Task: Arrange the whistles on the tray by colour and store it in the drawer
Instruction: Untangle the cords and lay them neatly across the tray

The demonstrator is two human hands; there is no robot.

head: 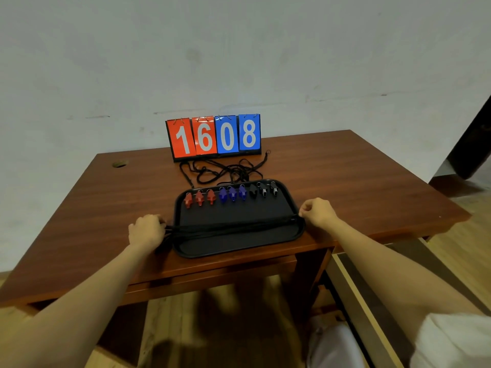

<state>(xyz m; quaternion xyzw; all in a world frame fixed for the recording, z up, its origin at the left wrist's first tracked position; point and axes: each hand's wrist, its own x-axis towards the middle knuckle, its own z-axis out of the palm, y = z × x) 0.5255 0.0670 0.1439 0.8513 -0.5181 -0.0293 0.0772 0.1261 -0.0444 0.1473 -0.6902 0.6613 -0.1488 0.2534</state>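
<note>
**Tray with sorted whistles on a wooden desk, cords held taut by both hands**

A reddish-brown wooden desk (345, 168) stands against a pale, scuffed wall (239, 62) on a plank floor (172, 328). Near the desk's far left corner is a round cable hole (120, 163). The left hand (146, 229) rests on the desktop beside the tray's left rim, fingers curled round a bundle of black cords (233, 226). The black tray (239, 245) lies at the desk's near edge. Along its far side sit three red whistles (199, 199), three blue whistles (232, 193) and three black whistles (263, 190), in one row. The cord bundle spans the tray from side to side. Behind the tray, loose cord loops (225, 171) lie on the desktop, and a flip scoreboard (214, 135) reads 1608. At the tray's right rim the right hand (317, 211) pinches the bundle's other end. Lower right, a drawer (377, 288) stands pulled out below the desktop.
</note>
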